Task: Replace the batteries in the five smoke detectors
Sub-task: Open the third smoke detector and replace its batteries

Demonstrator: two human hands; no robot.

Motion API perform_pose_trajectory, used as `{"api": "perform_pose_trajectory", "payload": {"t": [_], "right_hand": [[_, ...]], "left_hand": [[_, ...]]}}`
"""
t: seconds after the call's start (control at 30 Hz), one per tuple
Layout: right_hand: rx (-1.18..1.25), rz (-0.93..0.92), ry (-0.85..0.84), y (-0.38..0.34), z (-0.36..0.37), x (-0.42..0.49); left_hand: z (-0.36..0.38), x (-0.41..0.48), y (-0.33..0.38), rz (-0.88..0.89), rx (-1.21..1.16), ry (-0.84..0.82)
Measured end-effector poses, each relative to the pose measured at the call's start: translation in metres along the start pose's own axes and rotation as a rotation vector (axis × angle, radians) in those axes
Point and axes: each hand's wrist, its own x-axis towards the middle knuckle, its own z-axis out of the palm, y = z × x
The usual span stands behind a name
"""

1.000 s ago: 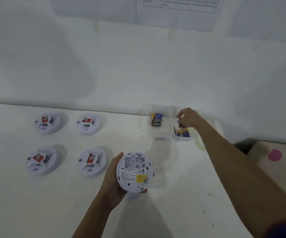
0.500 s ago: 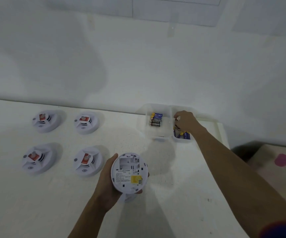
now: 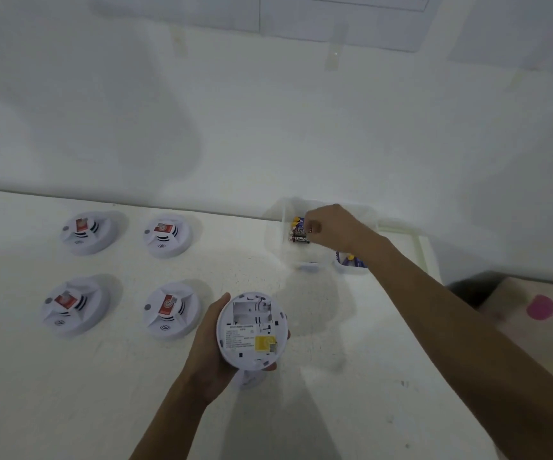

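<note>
Left hand (image 3: 208,343) is gripping the white round smoke detector (image 3: 252,330), back side up, lower centre. My right hand (image 3: 331,227) is curled over the black batteries (image 3: 300,239) in the clear plastic tub (image 3: 305,265), just right of centre; can't tell if it's pinching one.

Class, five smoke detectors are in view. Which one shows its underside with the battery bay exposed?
The smoke detector gripped in the left hand: its underside faces up, battery bay exposed. The other four lie face up on the table, red labels showing.
</note>
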Motion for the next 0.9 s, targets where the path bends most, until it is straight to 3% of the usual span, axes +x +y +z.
{"api": "perform_pose_trajectory", "payload": {"t": [0.27, 0.43, 0.57, 0.73, 0.9], "right_hand": [[-0.223, 0.001, -0.339, -0.008, 0.026, 0.017], [-0.338, 0.011, -0.423, -0.008, 0.032, 0.021], [-0.380, -0.034, -0.375, -0.006, 0.036, 0.023], [-0.262, -0.006, -0.202, -0.003, 0.041, 0.021], [-0.306, 0.010, -0.081, -0.001, 0.046, 0.022]], "left_hand": [[-0.008, -0.003, 0.002, 0.031, 0.000, -0.074], [-0.008, -0.003, 0.002, 0.049, 0.009, -0.056], [-0.009, -0.002, 0.003, 0.054, 0.008, -0.040], [-0.012, 0.001, 0.004, 0.048, 0.003, -0.035], [-0.022, 0.004, 0.003, 0.061, -0.118, -0.038]]}}
